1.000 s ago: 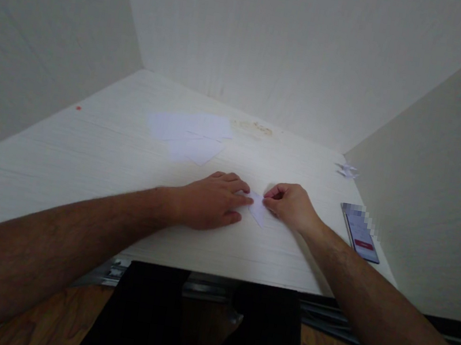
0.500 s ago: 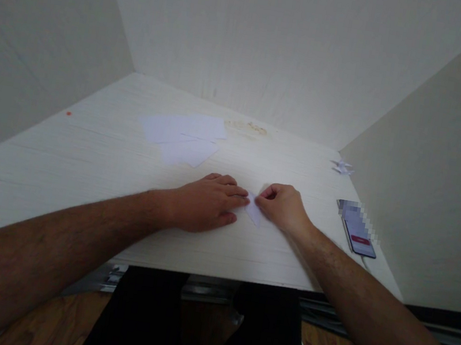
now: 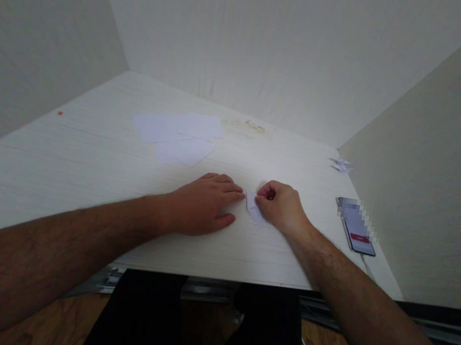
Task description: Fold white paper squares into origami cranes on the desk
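A small folded piece of white paper (image 3: 254,210) lies on the tabletop between my two hands. My right hand (image 3: 284,206) pinches its upper right edge between thumb and forefinger. On the other side my left hand (image 3: 203,204) rests palm down, fingers stretched out and thumb apart, its fingertips at the paper's left edge. Whether those fingertips touch the paper I cannot tell. Part of the paper is hidden by my right fingers.
Several overlapping white paper sheets (image 3: 178,132) lie at the back left. Small folded paper pieces (image 3: 340,165) sit by the right wall. A phone (image 3: 356,227) with a cable lies at the right. An orange speck (image 3: 60,113) is far left.
My left fingers have drawn back slightly to the left, off the folded paper, so more of it shows. My right hand keeps its pinch. The whole view has shifted a little.
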`<state>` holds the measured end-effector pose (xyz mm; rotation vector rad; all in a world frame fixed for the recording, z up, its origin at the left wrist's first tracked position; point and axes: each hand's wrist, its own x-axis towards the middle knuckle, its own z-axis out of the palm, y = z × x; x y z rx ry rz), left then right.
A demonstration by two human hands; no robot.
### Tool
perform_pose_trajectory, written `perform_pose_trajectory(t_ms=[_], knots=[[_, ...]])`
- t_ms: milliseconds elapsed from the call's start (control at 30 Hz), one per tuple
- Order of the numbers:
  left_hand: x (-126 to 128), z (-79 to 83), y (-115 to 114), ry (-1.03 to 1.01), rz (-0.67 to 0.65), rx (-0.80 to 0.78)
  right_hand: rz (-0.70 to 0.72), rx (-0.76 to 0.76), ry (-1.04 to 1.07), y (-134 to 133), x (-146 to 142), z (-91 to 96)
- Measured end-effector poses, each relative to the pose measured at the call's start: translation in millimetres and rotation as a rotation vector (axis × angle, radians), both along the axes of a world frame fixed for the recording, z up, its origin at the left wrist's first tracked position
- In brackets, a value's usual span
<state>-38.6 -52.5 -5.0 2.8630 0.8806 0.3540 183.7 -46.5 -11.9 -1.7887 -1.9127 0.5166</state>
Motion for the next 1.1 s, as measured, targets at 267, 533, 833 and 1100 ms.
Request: perform_pose_trajectory(t_ms=[267, 533, 833, 1100], knots=[[1.4, -6.4, -0.4, -0.038, -0.012, 0.028, 0.068, 0.037, -0.002, -5.4, 0.6, 2.7], [4.3, -9.3, -2.8, -0.049, -0.052, 0.026, 0.295, 0.166, -0.189, -16.4, 7.2, 15.8], [8.8, -1.3, -8.2, -0.033, -0.146, 0.066, 0.408, 0.015, -0.145, -16.6, 16.4, 23.3], [8.5, -2.4, -7.3, -0.046, -0.143, 0.044, 0.27, -0.24, -0.087, -10.8, 15.7, 30.5]])
